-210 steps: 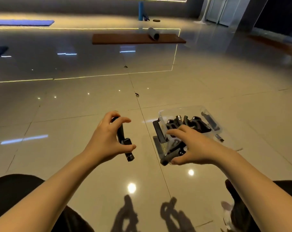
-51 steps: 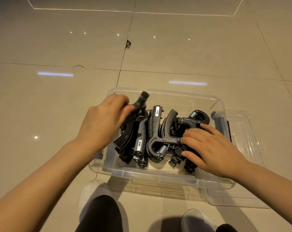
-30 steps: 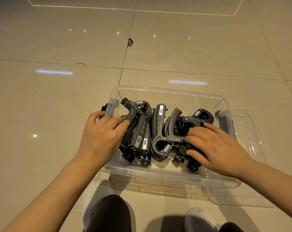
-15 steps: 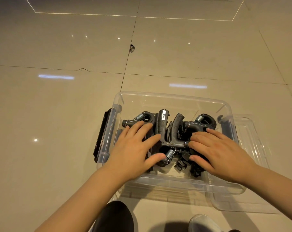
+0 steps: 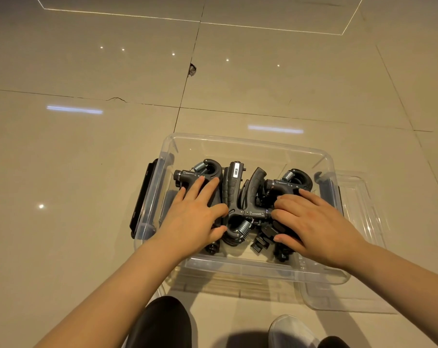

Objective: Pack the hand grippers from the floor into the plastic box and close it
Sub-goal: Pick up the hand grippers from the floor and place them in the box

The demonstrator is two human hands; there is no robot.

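An indoor room with a hard, polished floor [image 5: 87, 172], most likely a gym or exercise space, though the view shows too little to be sure. Large glossy beige tiles reflect ceiling spotlights and strip lights, and a thin bright line [image 5: 263, 27] runs across the far tiles. One grout joint has a chip [image 5: 192, 70]. A clear box [image 5: 238, 146] of spring grippers [image 5: 234, 189] sits straight on the floor, its lid [image 5: 363, 247] beside it.
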